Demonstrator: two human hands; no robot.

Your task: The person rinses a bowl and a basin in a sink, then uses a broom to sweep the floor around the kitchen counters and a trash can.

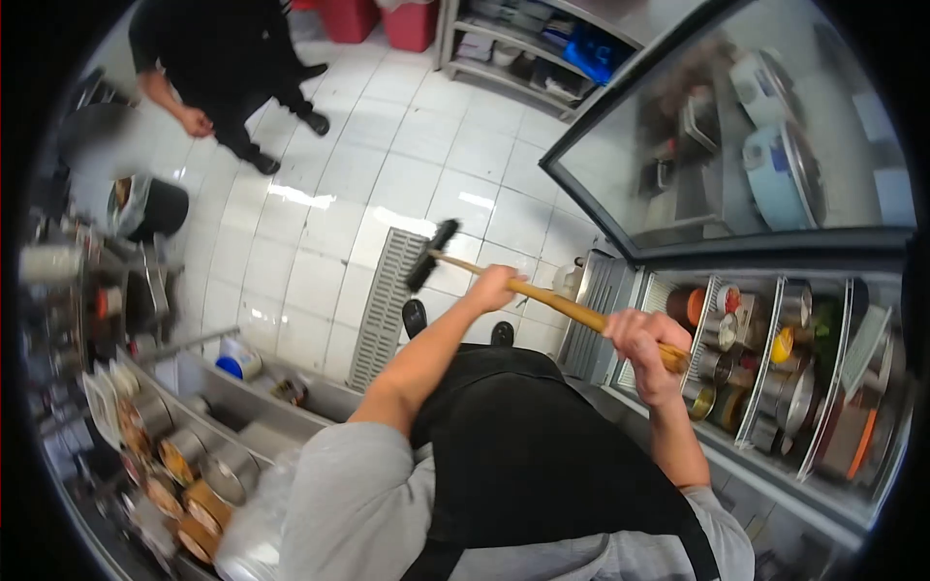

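Broom (pixel 560 302): wooden handle slants across front of body, brush head twd floor grate (pixel 386 300). L hand (pixel 494 288) grips handle mid-shaft. R hand (pixel 644 347) clenched round handle end. Open fridge (pixel 775 254) w/ metal tins on R. Co-worker (pixel 218 58) in black far L, well apart.

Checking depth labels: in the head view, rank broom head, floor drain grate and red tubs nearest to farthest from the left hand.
From the left hand, on the broom handle:
1. broom head, just past it, left.
2. floor drain grate, on the floor, further left.
3. red tubs, far wall, top.
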